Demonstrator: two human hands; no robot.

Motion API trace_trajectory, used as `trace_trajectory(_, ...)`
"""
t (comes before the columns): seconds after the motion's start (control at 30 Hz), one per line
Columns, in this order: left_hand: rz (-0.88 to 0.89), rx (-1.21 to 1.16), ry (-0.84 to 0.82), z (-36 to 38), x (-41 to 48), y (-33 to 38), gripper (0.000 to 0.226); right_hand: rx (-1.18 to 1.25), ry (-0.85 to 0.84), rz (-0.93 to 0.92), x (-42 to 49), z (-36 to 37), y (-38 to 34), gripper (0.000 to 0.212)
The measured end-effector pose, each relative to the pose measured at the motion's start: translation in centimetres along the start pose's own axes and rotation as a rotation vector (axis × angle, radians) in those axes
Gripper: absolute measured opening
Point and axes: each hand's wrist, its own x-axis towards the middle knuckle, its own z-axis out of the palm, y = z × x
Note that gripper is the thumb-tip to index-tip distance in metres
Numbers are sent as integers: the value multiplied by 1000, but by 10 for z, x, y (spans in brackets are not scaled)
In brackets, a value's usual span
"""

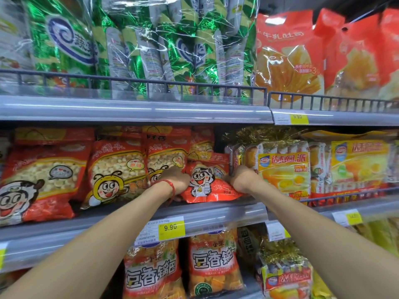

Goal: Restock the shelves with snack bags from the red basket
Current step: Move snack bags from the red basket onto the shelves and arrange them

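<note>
DESK: Where was the stock at that instant?

PHOTOGRAPHER: A red snack bag (207,187) printed with a cartoon cow lay tilted at the front of the middle shelf (216,214), between the upright red bags (117,167) and the yellow cake packs (282,167). The red basket was out of frame.

DESK: And the hands?

PHOTOGRAPHER: The left hand (176,178), a red cord (171,185) at its wrist, met the bag's left side. The right hand (243,178) met its right side. Only the backs of both hands faced the lens. The fingers ran out of sight past the bag, so whether they curled round it or pressed flat could not be told.

DESK: What did the step want?

PHOTOGRAPHER: By the look of it, the bag needed standing up and sliding back into the gap, cow face outward like its neighbours. Even pressure from both sides would have kept the slack foil from buckling. A gentle push would have spared the neighbouring bags and cake packs a shove. Its bottom edge belonged fully on the shelf, above the 9.90 price tag (171,227).
</note>
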Motion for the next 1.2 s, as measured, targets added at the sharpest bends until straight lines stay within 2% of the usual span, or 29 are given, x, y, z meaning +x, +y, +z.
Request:
trace_trajectory(0.07,17,-16,-2,2,5,1,33,-30,-9,-14,0,0,1,41)
trace_trajectory(0.17,89,88,67,5,7,0,34,7,81,-39,1,5,9,33)
trace_trajectory(0.27,110,152,150,8,4,-2,29,103,232,-19,-2,7,13,43)
trace_trajectory(0.4,87,-1,200,11,7,3,30,173,400,-71,-12,9,16,38)
trace_trajectory(0.6,-69,-404,158,17,20,4,43,246,451,-161,-16,12,19,31)
trace_trajectory(0.7,-4,-360,163,18,27,5,38,256,450,-176,-17,9,20,30)
trace_trajectory(0.8,72,-285,233,19,28,6,28,304,448,-109,-15,8,19,29)
trace_trajectory(0.97,-6,-468,198,16,30,8,21,312,485,52,-12,9,14,34)
trace_trajectory(1.1,-18,-534,225,20,33,11,22,323,502,110,-11,11,11,38)
trace_trajectory(1.2,-10,-525,224,24,36,14,19,327,449,143,-11,7,8,38)
